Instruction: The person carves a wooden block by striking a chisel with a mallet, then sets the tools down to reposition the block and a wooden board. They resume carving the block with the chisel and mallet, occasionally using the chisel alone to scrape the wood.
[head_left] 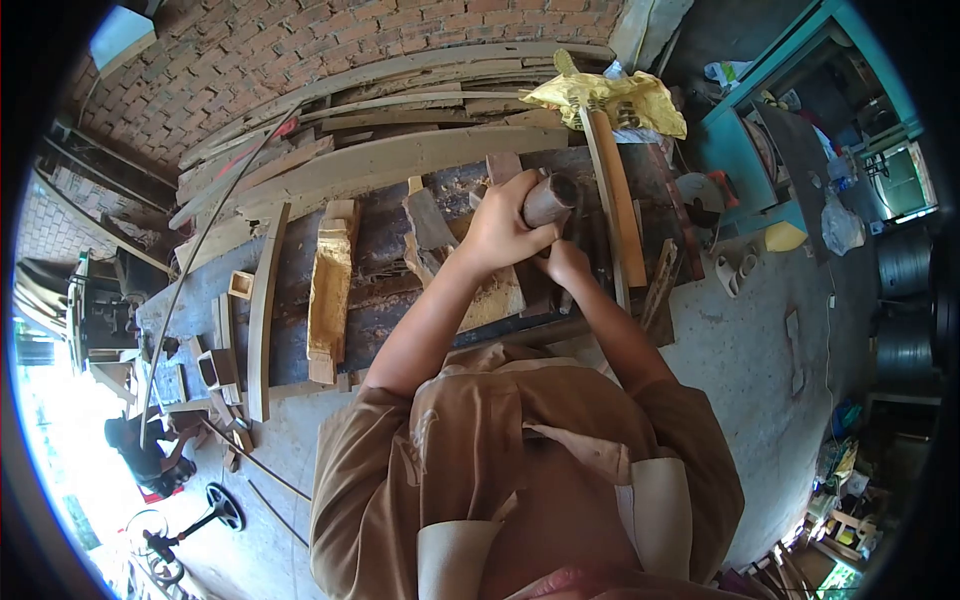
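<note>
While the left hand [504, 224] clasps a cylinder [550, 199] and the right hand [567, 262] curls, its hold hidden, planks [621, 200] flank both.

The held cylinder [549, 200] has a dull, worn end; wood or metal, I cannot tell. The hollowed block [328, 290] is rough, matt wood, the pale plank [268, 310] smoother. The surface [298, 265] looks dark and scuffed. The yellow sheet [655, 112] is crinkled, shiny plastic; the shirt [365, 490], matt cloth; the wall [400, 30], coarse brick.
</note>
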